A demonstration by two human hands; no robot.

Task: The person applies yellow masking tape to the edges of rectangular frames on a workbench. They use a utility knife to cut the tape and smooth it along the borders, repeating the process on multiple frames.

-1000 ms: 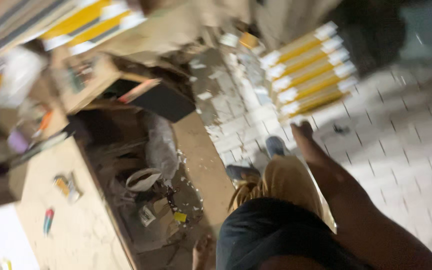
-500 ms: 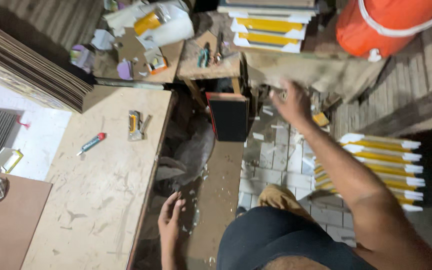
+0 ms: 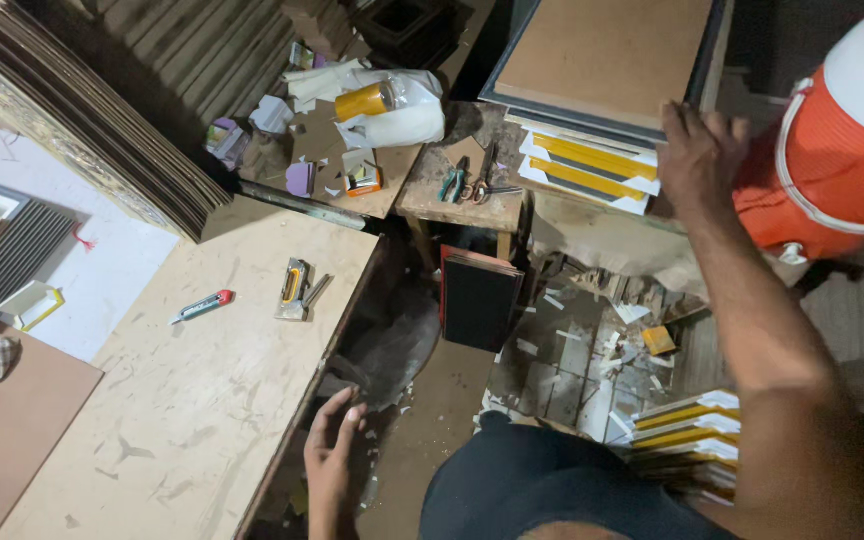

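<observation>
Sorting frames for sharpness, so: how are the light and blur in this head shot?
Head view: mostly sharp; the workbench and box cutter read clearly. Light is warm and uneven: bright on the white panel at left, deep shadow under the bench and top right. Right hand and left hand slightly soft.

A utility knife lies on the tabletop, with a staple gun just to its right. Behind them a stack of boards leans along the tabletop's far-left edge. Further back, a small stool carries pliers and scissors. Right of the stool, a backing board rests on a pile of frames, and the right hand lies on that board's near-right corner. A water cooler stands just right of the hand. The left hand hangs beside the tabletop's near edge.
</observation>
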